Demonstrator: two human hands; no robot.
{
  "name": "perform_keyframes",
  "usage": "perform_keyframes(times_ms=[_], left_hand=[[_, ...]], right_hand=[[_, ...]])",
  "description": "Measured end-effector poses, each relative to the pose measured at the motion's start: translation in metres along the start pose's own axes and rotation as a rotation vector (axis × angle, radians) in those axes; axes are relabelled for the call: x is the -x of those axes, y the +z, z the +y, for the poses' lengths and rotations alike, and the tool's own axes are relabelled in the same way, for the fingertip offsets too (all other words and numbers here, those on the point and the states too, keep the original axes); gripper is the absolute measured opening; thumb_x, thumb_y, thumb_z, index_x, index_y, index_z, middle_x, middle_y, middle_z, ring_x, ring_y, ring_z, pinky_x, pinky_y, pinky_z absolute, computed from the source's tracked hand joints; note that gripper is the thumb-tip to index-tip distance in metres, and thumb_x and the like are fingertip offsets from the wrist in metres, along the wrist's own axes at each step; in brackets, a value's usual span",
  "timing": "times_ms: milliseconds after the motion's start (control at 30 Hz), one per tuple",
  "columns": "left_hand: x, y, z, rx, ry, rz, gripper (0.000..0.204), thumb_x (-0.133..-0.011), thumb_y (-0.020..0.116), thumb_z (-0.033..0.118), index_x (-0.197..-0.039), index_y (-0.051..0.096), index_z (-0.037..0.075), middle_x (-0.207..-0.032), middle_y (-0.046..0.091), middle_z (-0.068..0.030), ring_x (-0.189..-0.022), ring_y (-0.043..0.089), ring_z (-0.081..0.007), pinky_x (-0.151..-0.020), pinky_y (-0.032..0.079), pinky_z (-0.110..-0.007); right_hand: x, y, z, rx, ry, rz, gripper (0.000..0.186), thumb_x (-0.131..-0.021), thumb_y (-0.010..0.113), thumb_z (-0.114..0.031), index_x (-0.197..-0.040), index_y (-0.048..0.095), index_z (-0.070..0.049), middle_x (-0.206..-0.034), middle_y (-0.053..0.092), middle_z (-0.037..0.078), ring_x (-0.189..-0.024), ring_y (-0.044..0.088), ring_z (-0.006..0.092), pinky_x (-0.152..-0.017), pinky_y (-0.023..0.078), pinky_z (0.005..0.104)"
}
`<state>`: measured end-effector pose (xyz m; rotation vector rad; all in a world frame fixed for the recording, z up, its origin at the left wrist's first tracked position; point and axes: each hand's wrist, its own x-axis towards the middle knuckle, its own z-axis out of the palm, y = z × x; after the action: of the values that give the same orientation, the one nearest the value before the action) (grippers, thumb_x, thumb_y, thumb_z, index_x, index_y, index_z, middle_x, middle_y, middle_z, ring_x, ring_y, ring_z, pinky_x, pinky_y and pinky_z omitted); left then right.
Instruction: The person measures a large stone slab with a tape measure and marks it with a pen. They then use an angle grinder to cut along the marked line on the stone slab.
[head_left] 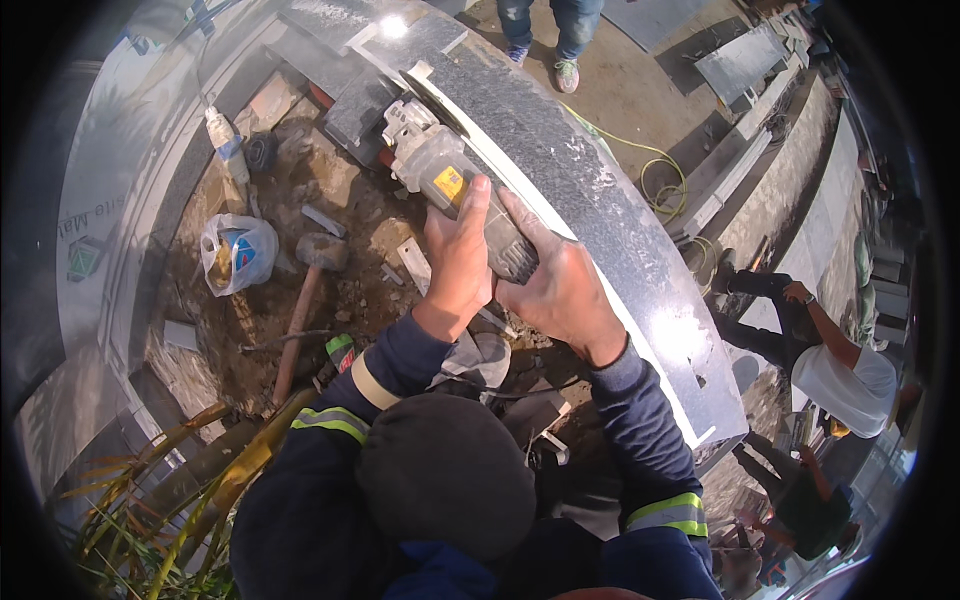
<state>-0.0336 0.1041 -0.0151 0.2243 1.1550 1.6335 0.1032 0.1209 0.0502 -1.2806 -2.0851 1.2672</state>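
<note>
Both of my hands are wrapped round a dusty grey angle grinder (432, 160) with a yellow label. My left hand (458, 250) grips its body from the left. From the right side, my right hand (562, 285) closes round the rear of the body. At the far end, the thin cutting disc (434, 103) stands edge-on beside the inner edge of a dark, curved stone slab (590, 185). A pale strip (520, 190) runs along that edge. Whether the disc touches the stone, I cannot tell.
In the dirt pit at left lie a long-handled hammer (305, 310), a plastic bag (240, 255) and a pale corded tool (228, 148). Plants (190, 490) stand at lower left. Someone's legs (560, 35) are beyond the slab, near a yellow hose (660, 175). Other people (845, 385) are at right.
</note>
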Motion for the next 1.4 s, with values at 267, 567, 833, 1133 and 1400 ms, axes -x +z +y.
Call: perform_keyframes(times_ms=[267,567,833,1133,1400], left_hand=[[-0.009,0.000,0.003,0.001,0.019,0.020,0.052,-0.102,0.071,0.032,-0.140,0.050,0.003,-0.126,0.061,-0.0084,-0.110,0.066,-0.0188,-0.090,0.060,-0.036],[-0.010,0.001,0.003,0.019,-0.011,0.033,0.058,-0.101,0.073,0.033,-0.142,0.047,0.002,-0.126,0.061,-0.0095,-0.111,0.067,-0.0201,-0.091,0.061,-0.038],[-0.011,-0.001,0.003,0.020,-0.025,0.046,0.060,-0.100,0.074,0.033,-0.144,0.045,0.003,-0.127,0.060,-0.0107,-0.112,0.067,-0.0210,-0.092,0.062,-0.039],[-0.010,0.000,0.004,0.021,-0.023,0.027,0.065,-0.100,0.074,0.031,-0.148,0.041,0.001,-0.134,0.057,-0.0124,-0.119,0.063,-0.0214,-0.098,0.057,-0.038],[-0.003,0.007,0.006,-0.003,-0.031,0.070,0.056,-0.102,0.071,0.032,-0.143,0.048,0.001,-0.128,0.061,-0.0094,-0.114,0.064,-0.0189,-0.095,0.058,-0.037]], right_hand=[[-0.011,0.007,0.006,-0.019,-0.038,0.008,0.091,-0.069,0.077,-0.009,-0.155,0.048,-0.005,-0.089,0.067,0.029,-0.083,0.069,0.0418,-0.080,0.054,0.0431],[-0.014,0.009,0.008,-0.010,-0.008,-0.009,0.093,-0.068,0.077,-0.011,-0.156,0.047,-0.007,-0.080,0.065,0.024,-0.079,0.068,0.0387,-0.079,0.054,0.0422],[-0.015,0.005,0.004,-0.017,0.074,-0.103,0.090,-0.075,0.082,-0.011,-0.157,0.045,-0.004,-0.139,0.063,0.030,-0.133,0.062,0.0383,-0.109,0.048,0.0400],[-0.013,0.010,0.010,0.001,-0.007,-0.011,0.094,-0.068,0.078,-0.013,-0.157,0.047,-0.008,-0.067,0.066,0.021,-0.066,0.070,0.0354,-0.072,0.055,0.0412],[-0.007,0.004,0.005,-0.015,0.017,-0.025,0.093,-0.068,0.077,-0.012,-0.157,0.047,-0.009,-0.066,0.066,0.021,-0.066,0.070,0.0345,-0.072,0.056,0.0400]])
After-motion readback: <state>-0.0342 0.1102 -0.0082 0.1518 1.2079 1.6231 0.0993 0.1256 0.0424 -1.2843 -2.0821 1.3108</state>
